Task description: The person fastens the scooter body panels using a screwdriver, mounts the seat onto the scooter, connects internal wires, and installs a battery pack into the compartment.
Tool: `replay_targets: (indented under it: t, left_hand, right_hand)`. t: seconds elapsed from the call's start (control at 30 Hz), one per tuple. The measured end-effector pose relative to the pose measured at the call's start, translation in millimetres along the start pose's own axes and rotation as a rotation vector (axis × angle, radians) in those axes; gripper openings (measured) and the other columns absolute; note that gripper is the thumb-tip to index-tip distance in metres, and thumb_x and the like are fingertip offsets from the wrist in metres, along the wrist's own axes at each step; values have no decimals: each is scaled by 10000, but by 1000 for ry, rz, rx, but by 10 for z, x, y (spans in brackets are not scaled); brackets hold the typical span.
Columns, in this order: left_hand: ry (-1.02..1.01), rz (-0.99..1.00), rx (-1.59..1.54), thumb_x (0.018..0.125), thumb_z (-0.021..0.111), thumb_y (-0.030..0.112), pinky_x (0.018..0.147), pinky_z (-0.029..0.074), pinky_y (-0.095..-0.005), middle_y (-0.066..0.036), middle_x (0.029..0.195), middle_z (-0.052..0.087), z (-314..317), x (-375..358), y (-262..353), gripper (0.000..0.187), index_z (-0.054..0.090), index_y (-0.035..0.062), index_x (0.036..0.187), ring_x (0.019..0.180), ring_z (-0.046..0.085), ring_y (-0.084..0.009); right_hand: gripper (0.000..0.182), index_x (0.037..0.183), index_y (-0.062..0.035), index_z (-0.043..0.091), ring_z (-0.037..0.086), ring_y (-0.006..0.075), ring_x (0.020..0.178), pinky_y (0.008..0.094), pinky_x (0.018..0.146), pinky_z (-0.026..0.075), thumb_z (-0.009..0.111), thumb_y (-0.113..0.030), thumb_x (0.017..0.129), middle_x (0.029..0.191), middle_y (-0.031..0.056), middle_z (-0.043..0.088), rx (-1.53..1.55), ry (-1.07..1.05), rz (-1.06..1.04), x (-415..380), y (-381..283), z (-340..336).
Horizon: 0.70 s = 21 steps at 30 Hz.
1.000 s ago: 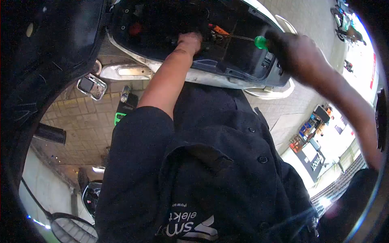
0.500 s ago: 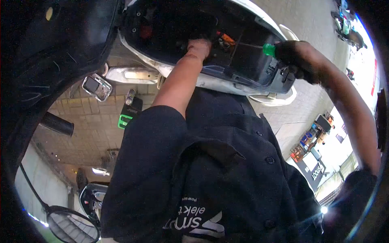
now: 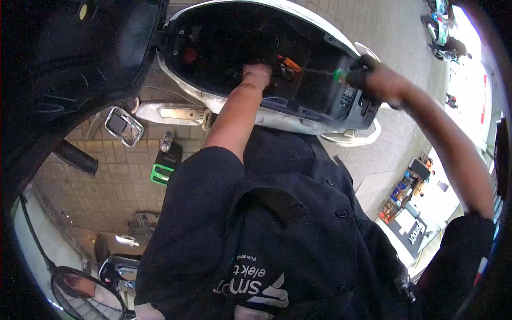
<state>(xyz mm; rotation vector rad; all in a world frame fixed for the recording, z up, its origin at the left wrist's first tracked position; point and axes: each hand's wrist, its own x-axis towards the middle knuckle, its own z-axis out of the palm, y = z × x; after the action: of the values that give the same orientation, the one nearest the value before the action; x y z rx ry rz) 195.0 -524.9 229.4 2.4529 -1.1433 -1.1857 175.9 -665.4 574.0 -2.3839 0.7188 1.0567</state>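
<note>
A white scooter's open under-seat compartment (image 3: 320, 101) lies in front of me. My left hand (image 3: 257, 73) reaches down into its dark middle; the fingers are lost in shadow, so what they touch is hidden. At the compartment's right end, my right hand (image 3: 365, 77), in a dark glove, is closed around a screwdriver (image 3: 340, 75) with a green part at the handle. Its thin shaft points left, slightly blurred, toward an orange part (image 3: 289, 64) among cables inside. Whether the tip touches anything cannot be made out.
The raised dark seat (image 3: 80, 64) fills the upper left. On the paving below are a tray-like box (image 3: 124, 126) and a black-and-green case (image 3: 162, 173). A scooter mirror (image 3: 88, 293) is at lower left. Shelves with goods (image 3: 405, 186) and parked scooters (image 3: 440, 32) stand to the right.
My right hand has moved left and slightly down with the screwdriver, whose shaft now points more toward the orange part. My left hand remains deep in the compartment. The whole view has shifted slightly.
</note>
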Motion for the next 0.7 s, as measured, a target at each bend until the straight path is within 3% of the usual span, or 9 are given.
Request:
replay_targets:
  t: [0.07,0.2,0.23,0.33,0.43,0.5,0.53,0.63,0.7]
  left_hand:
    - [-60,-39,-41,900,489,204,949,423,-492,-86,1268,575,-97,-68,5,317,636,157,1178,1169,551,-277]
    - [-95,-91,-25,903,486,205,954,429,-481,-80,1287,561,69,86,38,320,631,150,1182,1165,554,-281]
    - [-96,-109,-24,903,486,205,954,429,-481,-80,1287,561,122,90,-1,320,631,150,1182,1165,554,-281]
    - [-58,-68,-80,904,494,224,968,420,-480,-82,1289,560,25,46,40,328,622,151,1197,1159,553,-308]
    - [-104,-53,34,908,494,248,975,416,-475,-86,1316,537,-68,-4,49,349,603,151,1225,1187,530,-305]
    - [189,-32,22,912,496,258,975,417,-469,-76,1330,526,127,144,-19,362,588,149,1244,1207,516,-287]
    - [21,-50,-17,910,499,251,970,419,-471,-77,1324,532,-11,80,-13,359,589,151,1243,1199,521,-290]
    - [-113,-26,-72,907,504,238,963,422,-474,-75,1313,542,-47,-20,57,352,593,157,1239,1190,529,-292]
    - [-62,-4,-74,907,505,233,960,424,-475,-72,1308,546,11,54,-13,349,596,161,1235,1187,530,-292]
  right_hand:
    - [551,1284,-143,459,611,243,911,324,668,526,648,-52,774,1121,195,547,-768,60,-302,-221,-97,126]
    - [434,1213,-120,535,642,261,762,384,649,516,629,-126,789,950,204,610,-1198,175,-962,-144,72,-17]
    - [434,1213,-120,535,642,261,762,384,649,516,629,-126,789,950,204,610,-1193,179,-980,-84,-2,9]
    - [339,966,-34,613,491,118,582,245,495,392,587,-365,895,701,33,589,252,-176,395,-6,-190,0]
    - [324,1018,-59,605,504,123,576,271,502,420,606,-351,876,786,78,605,185,-192,359,9,-299,-130]
    - [303,1123,-92,573,575,183,680,310,610,493,612,-170,832,928,121,596,-551,-22,-300,-102,-92,-38]
    - [389,1179,-109,552,620,225,758,337,680,531,614,-67,798,1018,149,588,-998,91,-545,-199,-92,1]
    - [429,1182,-115,554,624,285,781,377,678,533,607,-54,761,1087,179,553,-1176,110,-1057,-279,-95,-34]
    - [393,1189,-92,556,623,239,785,361,676,527,620,-70,802,1027,153,595,-920,-146,-639,-57,102,61]
